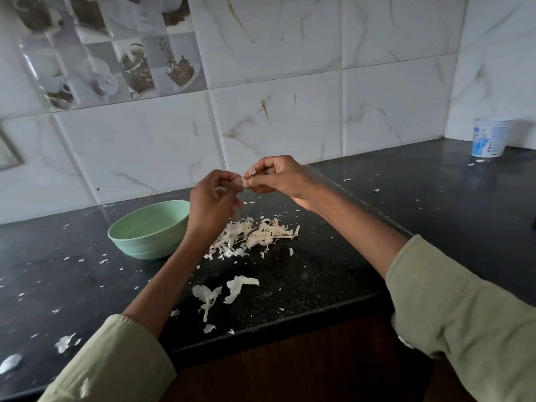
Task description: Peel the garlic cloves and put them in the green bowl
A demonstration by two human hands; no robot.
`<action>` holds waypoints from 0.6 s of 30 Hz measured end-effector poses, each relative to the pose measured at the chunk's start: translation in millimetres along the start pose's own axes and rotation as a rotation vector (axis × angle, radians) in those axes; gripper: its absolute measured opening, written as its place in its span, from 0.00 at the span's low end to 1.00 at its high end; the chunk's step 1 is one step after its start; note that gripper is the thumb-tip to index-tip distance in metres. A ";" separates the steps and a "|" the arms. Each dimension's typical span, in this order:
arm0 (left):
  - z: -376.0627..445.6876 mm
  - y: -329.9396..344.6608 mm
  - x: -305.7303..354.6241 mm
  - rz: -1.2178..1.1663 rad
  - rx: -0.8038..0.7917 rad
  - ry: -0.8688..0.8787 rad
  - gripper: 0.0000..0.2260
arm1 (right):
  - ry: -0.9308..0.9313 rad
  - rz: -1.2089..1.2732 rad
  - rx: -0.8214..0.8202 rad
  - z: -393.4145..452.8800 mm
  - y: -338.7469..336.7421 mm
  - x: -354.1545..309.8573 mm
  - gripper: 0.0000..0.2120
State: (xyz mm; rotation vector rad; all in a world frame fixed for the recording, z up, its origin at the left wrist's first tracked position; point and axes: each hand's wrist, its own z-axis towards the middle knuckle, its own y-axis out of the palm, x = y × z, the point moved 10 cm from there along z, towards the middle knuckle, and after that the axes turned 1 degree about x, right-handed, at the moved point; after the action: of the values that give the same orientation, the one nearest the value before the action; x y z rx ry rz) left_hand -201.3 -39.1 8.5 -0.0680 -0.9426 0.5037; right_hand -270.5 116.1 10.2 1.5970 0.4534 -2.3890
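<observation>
Garlic clove, small & pale [246,183], is up above the black counter, pinched btwn your left hand [210,203] & right hand [278,177]: mid-peel. Next: strip remaining skin, then drop it in the pale green ribbed bowl [149,227] at left, which looks empty.

A dark speckled countertop [319,274] ran along a wall of white marble-patterned tiles [290,126], turning the corner at the far right. A white plastic tub with blue printing [490,137] stood upright in that far right corner, close to the wall and well apart from everything else. High on the left, a band of decorative tiles printed with cups and coffee beans [116,50] was set into the wall, and a dark wooden cabinet front [304,361] showed below the counter's edge.
</observation>
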 end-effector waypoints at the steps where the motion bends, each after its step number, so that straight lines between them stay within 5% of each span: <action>1: 1.4 -0.6 -2.2 -0.046 -0.006 -0.019 0.07 | 0.000 -0.020 -0.004 0.1 1.2 0.7 0.12; 18: 3.7 -0.2 -15.6 -0.316 -0.010 -0.107 0.08 | -0.090 -0.095 0.002 -2.4 3.0 -7.5 0.05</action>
State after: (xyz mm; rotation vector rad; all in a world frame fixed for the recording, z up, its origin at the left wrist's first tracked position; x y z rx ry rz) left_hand -211.6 -46.8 -1.1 0.0990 -1.0383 0.2120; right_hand -264.5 114.4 15.8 1.4931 0.5209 -2.5193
